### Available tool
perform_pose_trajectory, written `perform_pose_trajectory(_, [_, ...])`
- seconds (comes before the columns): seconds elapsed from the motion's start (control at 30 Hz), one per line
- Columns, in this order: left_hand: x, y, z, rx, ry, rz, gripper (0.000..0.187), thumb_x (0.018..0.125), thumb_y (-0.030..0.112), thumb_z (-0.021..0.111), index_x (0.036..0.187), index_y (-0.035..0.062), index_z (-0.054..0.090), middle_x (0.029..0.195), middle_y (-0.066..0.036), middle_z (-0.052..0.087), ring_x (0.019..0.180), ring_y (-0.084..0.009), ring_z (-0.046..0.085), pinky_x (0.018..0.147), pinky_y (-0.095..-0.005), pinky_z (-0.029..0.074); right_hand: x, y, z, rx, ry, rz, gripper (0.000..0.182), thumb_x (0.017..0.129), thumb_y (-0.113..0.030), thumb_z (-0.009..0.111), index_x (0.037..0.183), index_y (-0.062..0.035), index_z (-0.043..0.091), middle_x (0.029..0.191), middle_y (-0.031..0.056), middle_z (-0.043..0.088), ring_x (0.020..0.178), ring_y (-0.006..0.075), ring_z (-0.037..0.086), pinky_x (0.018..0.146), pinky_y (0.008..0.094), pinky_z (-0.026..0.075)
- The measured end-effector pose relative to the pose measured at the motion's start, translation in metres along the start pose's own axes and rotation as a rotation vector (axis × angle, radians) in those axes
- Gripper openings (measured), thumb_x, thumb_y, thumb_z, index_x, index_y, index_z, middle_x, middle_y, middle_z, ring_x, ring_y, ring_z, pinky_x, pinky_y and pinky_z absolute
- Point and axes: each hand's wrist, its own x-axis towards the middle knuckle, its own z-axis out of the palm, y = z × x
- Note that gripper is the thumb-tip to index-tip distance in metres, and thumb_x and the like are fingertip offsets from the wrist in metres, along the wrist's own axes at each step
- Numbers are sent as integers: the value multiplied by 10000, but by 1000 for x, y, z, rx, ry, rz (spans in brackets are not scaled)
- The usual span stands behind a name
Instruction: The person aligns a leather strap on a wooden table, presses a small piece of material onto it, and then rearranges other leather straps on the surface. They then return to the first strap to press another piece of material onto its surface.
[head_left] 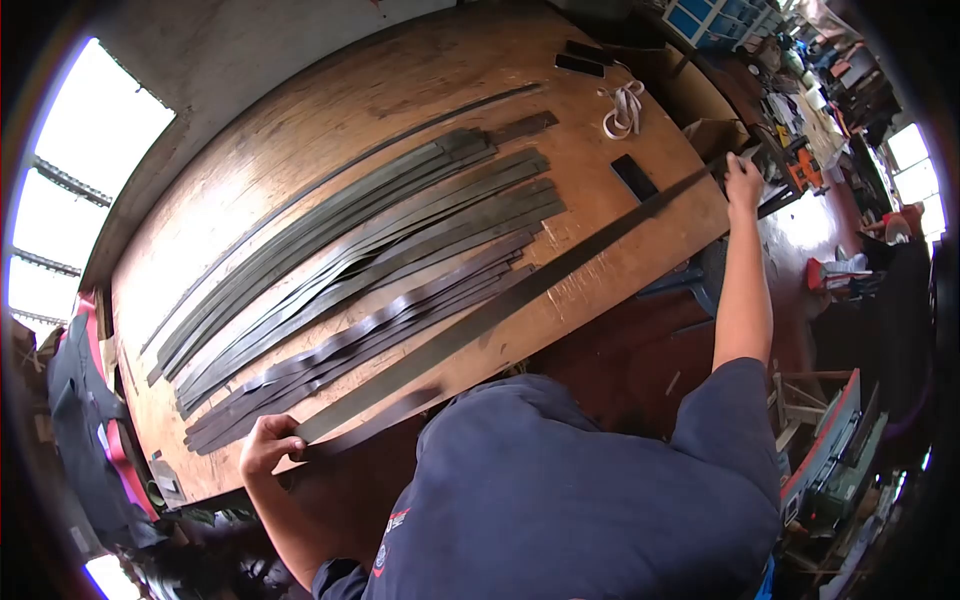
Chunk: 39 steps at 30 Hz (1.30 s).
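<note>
A long dark olive strip, apparently leather, is stretched diagonally across the near side of the wooden table. At its left end, my left hand is closed on it, thumb on top, by the table's near edge. A darker tail of strip trails from that hand back along the edge. My right hand is closed at the far right end, arm outstretched. Just beyond the strip lie brown strips, olive strips and a green-grey stack, all roughly parallel.
One thin strip lies farthest back. A black phone-like object, a white ribbon bundle and dark flat objects are toward the right. A cardboard box adjoins the table's right end. A blue stool stands below the edge.
</note>
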Motion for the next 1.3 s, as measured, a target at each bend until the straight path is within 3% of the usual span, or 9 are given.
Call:
perform_pose_trajectory(0.23, [-51,-24,-43,149,132,-385,298,703,94,837,895,-52,662,738,-79,680,642,-142,643,601,-256,517,11,103,-12,-634,-7,-63,312,835,-354,687,888,-48,711,932,179,692,918,370,644,809,434,483])
perform_pose_trajectory(0.3, [-68,-35,-67,637,229,-513,357,661,160,872,885,-46,684,750,-73,693,646,-143,647,610,-281,526,-4,114,-4,-694,18,-39,299,837,-336,686,886,-42,708,925,184,691,910,354,651,808,432,489])
perform_pose_trajectory(0.43, [-108,-97,-137,571,345,-710,322,644,214,875,789,-21,708,670,-67,681,603,-150,635,560,-307,512,-41,122,9,-767,-180,-12,257,843,-287,676,899,-38,708,927,193,690,917,360,654,822,438,495])
perform_pose_trajectory(0.63, [-124,-162,-200,1039,508,-915,456,553,385,898,690,0,697,658,-126,677,552,-186,622,558,-362,503,-94,115,40,-825,-409,-74,222,855,-235,650,924,-32,711,957,198,688,932,361,653,834,424,503])
perform_pose_trajectory(0.77, [-107,-198,-229,1232,506,-996,552,567,487,865,835,26,728,908,-150,720,857,-265,699,805,-439,532,-128,97,60,-906,-437,-116,306,888,-245,600,1066,-4,661,1069,217,664,1010,370,631,903,433,489])
perform_pose_trajectory(0.87, [-79,-202,-224,1242,510,-999,555,650,476,821,1016,76,706,1099,-133,689,1066,-309,641,1033,-675,280,-154,103,84,-1064,-314,-43,444,909,-284,570,1240,10,549,1228,244,588,1130,383,574,967,450,456])
perform_pose_trajectory(1.03, [-60,-253,-242,1261,579,-869,435,706,411,792,986,88,712,1054,-126,699,1042,-292,648,1054,-671,250,-297,-45,112,-1002,-539,-30,501,945,-357,519,1300,-3,502,1274,267,539,1182,399,524,989,469,426])
perform_pose_trajectory(1.17, [-77,-286,-266,1253,681,-840,497,700,499,772,973,89,700,1024,-104,694,1040,-272,633,1032,-679,263,-389,9,133,-919,-643,-227,558,940,-399,506,1375,-54,451,1415,255,411,1292,412,412,1066,485,359])
perform_pose_trajectory(1.3, [-88,-287,-280,1155,623,-965,629,675,526,783,1128,111,645,1238,-125,597,1239,-280,495,1031,-700,247,-444,-7,137,-1014,-690,-33,643,952,-446,472,1452,-65,333,1543,165,250,1403,368,256,1118,520,267])
